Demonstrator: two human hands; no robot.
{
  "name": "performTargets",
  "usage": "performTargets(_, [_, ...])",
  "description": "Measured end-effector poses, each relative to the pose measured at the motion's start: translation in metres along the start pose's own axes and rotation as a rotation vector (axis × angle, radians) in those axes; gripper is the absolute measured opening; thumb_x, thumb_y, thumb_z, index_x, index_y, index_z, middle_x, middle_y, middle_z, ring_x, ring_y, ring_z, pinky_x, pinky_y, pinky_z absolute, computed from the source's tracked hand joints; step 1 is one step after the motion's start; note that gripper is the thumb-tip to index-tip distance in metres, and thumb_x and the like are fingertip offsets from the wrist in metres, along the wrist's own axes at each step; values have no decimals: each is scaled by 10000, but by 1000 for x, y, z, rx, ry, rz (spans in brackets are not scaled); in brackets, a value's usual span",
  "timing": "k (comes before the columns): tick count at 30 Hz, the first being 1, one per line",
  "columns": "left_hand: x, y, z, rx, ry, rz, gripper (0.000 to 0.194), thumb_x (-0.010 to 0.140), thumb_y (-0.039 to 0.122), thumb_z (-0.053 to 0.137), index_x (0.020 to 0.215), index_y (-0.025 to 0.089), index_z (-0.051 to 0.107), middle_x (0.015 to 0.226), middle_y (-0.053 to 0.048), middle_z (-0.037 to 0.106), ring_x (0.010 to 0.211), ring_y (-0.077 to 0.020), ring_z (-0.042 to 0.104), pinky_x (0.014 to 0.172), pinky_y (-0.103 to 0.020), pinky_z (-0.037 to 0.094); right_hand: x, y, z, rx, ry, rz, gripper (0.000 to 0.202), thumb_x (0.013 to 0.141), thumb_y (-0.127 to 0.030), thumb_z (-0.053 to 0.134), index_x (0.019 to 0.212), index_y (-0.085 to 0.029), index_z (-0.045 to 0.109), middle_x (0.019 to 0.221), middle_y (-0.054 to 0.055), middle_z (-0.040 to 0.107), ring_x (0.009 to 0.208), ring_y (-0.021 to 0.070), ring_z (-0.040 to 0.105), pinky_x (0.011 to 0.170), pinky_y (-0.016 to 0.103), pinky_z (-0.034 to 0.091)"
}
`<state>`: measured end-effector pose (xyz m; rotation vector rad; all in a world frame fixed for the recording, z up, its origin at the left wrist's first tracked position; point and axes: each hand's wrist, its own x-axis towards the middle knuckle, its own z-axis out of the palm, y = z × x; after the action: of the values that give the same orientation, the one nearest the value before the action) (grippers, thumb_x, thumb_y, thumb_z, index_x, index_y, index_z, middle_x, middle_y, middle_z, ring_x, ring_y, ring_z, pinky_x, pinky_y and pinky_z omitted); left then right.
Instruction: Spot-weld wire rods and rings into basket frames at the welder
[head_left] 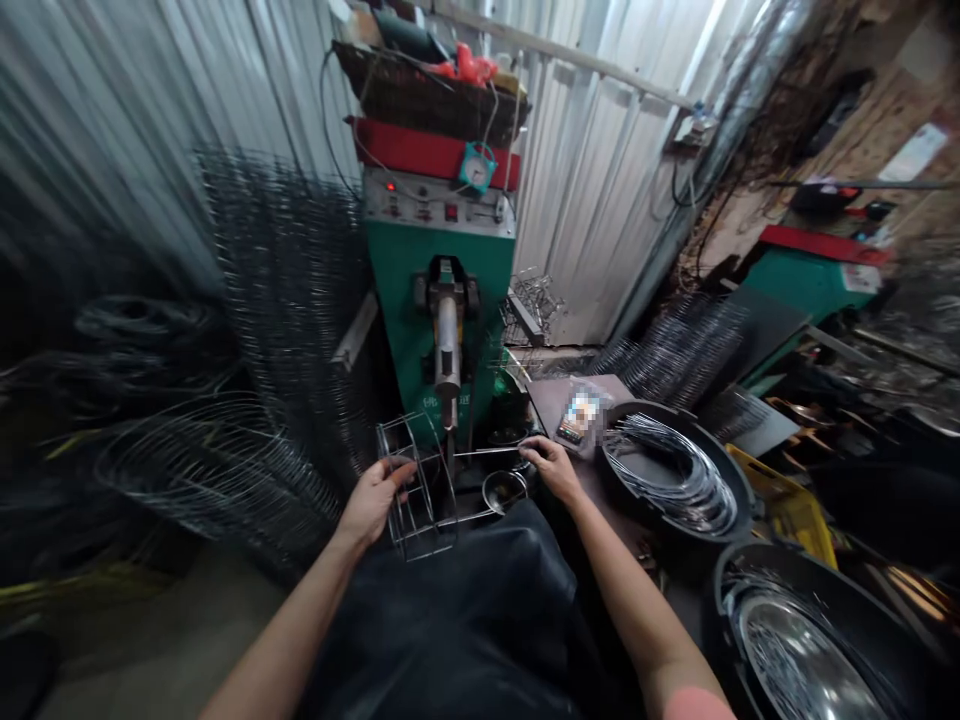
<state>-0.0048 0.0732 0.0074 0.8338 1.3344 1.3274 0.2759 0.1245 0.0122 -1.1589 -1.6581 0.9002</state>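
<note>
My left hand (370, 503) is closed on a small rectangular wire rack (425, 490), which stands tilted beside the welding tip. My right hand (553, 468) pinches the right end of a thin straight metal rod (487, 452). The rod's other end points left toward the rack, close below the tip; whether it touches is too small to tell. Straight ahead is a green spot welding machine (484, 275), its upper electrode arm (448, 345) reaching down between my hands. Below the rod is a round wire ring or small bowl (504, 492), partly in shadow.
Tall stacks of wire grids (277, 290) stand at the left. A black tub (742, 510) with coiled wire rings and a second tub (724, 580) holding a metal bowl sit at the right. A phone (581, 415) in a plastic bag lies on a board. A yellow crate (787, 505) is behind.
</note>
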Motion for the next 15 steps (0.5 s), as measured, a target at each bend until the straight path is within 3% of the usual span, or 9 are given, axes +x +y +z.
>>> performTargets(6, [13, -5, 3, 21, -76, -67, 331, 565, 405, 692, 761, 164, 577, 705, 6, 533, 654, -106, 459, 517, -195, 332, 23, 28, 24, -56, 13, -97, 170, 764, -346, 567, 795, -196, 641, 811, 31, 626, 803, 182, 564, 780, 310, 427])
performTargets(15, [37, -7, 1, 38, -98, -114, 315, 566, 382, 686, 767, 159, 590, 687, 5, 506, 637, -102, 427, 488, -187, 306, 49, 44, 26, -62, -29, -98, 174, 770, -357, 570, 792, -202, 644, 815, 36, 626, 799, 187, 570, 763, 304, 436])
